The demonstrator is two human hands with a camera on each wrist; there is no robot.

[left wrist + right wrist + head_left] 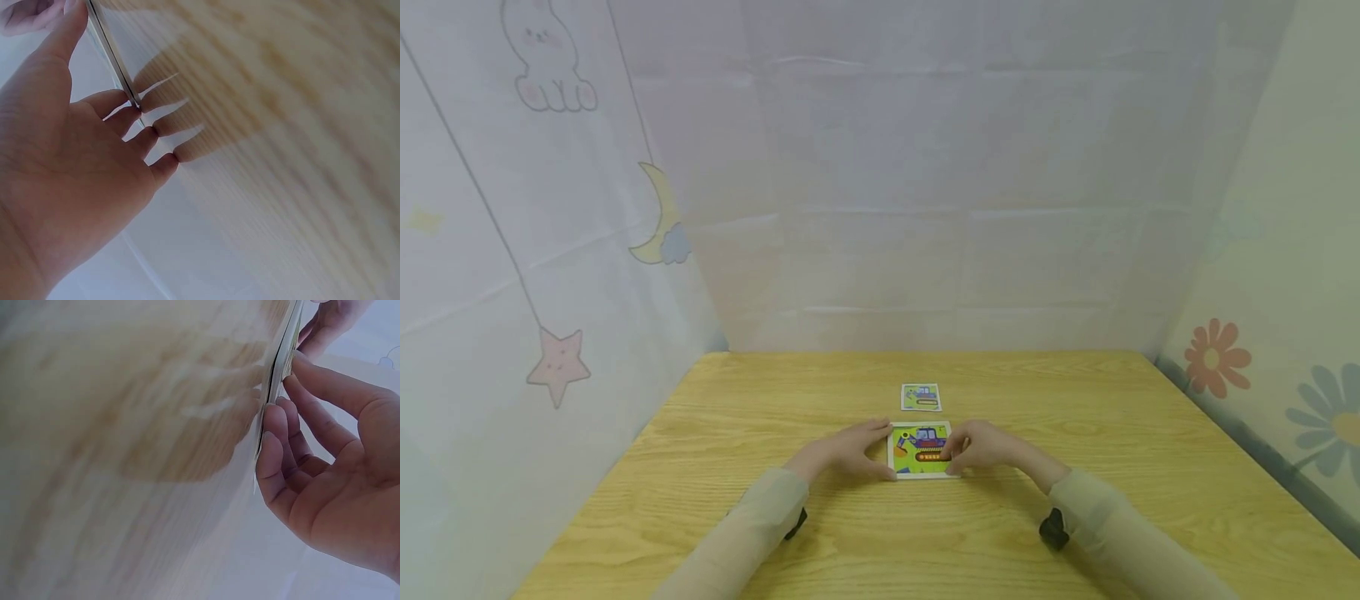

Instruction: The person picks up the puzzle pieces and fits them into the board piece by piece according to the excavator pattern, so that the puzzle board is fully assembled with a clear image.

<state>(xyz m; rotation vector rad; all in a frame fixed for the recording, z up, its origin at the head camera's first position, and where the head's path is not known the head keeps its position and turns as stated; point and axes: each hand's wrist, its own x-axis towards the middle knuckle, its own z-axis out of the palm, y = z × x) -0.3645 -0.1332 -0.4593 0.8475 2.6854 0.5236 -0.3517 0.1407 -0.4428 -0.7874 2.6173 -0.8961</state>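
A small framed picture puzzle [921,450] of a purple and orange excavator on green lies flat on the wooden table. My left hand [853,450] rests at its left side, thumb at the near corner and straight fingers at the far corner. In the left wrist view, that hand's fingertips [165,161] meet the tabletop beside the frame. My right hand [981,446] holds the puzzle's right side with bent fingers, covering part of the picture. In the right wrist view, thumb and index finger [312,409] reach onto the picture while other fingers curl at the frame's edge.
Beyond the puzzle lies a small card [921,397] with a similar excavator picture. The wooden table [820,533] meets printed cloth hangings [955,250] at its back and sides. Black straps [1054,529] show at both wrists.
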